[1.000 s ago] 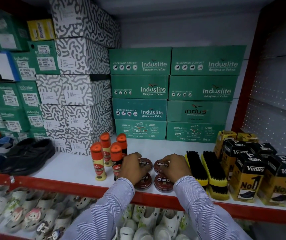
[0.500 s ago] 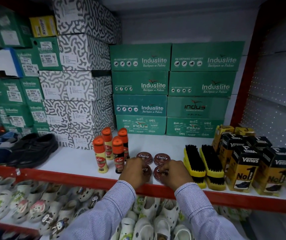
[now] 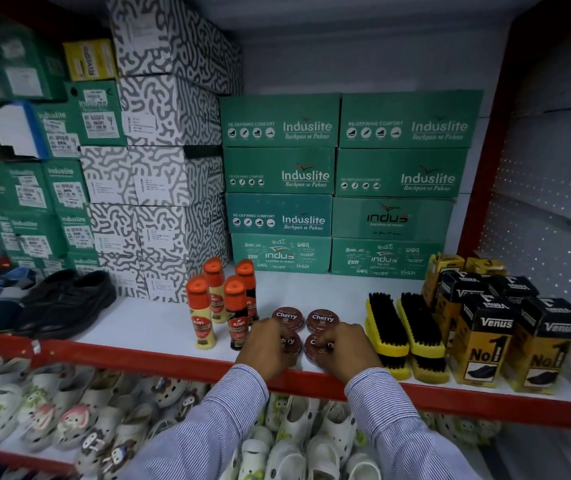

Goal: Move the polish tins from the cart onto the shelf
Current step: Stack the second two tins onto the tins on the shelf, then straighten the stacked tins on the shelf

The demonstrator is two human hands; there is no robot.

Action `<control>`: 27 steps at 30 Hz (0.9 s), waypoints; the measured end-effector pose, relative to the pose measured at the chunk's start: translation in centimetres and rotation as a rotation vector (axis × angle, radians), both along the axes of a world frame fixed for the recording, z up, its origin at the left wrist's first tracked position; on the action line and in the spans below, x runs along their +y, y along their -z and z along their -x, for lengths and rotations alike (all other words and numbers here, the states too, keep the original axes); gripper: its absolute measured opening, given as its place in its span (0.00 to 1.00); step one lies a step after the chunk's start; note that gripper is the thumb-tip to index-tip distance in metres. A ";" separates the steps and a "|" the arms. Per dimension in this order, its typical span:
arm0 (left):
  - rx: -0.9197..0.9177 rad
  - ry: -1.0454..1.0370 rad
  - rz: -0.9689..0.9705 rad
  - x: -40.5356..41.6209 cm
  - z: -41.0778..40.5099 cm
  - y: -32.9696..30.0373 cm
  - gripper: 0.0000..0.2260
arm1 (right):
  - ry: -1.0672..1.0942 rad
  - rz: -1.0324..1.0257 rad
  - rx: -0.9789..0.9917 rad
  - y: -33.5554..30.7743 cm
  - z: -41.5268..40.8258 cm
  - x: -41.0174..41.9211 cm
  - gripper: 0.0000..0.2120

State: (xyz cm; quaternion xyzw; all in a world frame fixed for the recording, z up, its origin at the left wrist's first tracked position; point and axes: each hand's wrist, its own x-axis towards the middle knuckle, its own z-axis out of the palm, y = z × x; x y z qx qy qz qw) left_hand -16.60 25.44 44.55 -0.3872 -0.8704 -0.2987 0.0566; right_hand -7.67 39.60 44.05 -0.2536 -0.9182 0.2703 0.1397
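Note:
Four round brown "Cherry" polish tins lie flat in a two-by-two group on the white shelf (image 3: 145, 320). The rear left tin (image 3: 287, 317) and rear right tin (image 3: 323, 319) are uncovered. My left hand (image 3: 266, 348) curls over the front left tin (image 3: 292, 342), hiding most of it. My right hand (image 3: 350, 348) has its fingertips on the front right tin (image 3: 316, 345). Both front tins rest on the shelf near its red front edge (image 3: 131, 355). No cart is in view.
Orange-capped Kiwi bottles (image 3: 236, 315) stand just left of the tins. Yellow shoe brushes (image 3: 388, 327) lie just right, then Venus boxes (image 3: 485, 341). Green Induslite shoe boxes (image 3: 279, 216) fill the back, black shoes (image 3: 66, 303) sit left, and white clogs (image 3: 69, 417) fill the lower shelf.
Both hands drew back from the rear pair of tins to the front pair near the shelf edge. The rear tins stay where they were and now show fully.

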 end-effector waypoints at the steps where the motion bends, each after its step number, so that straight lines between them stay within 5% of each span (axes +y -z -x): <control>1: 0.000 0.002 0.000 0.0 0.0 0.0 0.09 | 0.002 -0.005 0.001 0.0 0.0 0.0 0.13; 15: -0.013 -0.001 0.031 -0.1 0.1 0.1 0.10 | -0.040 -0.064 0.039 -0.5 -0.8 -0.2 0.16; 20: 0.069 0.050 -0.012 1.1 -1.4 -0.8 0.13 | -0.030 -0.231 0.266 -2.8 -3.7 0.7 0.19; 27: 0.163 0.290 0.021 7.0 -6.9 -1.7 0.29 | 0.088 -0.307 0.263 -2.8 -9.1 5.7 0.23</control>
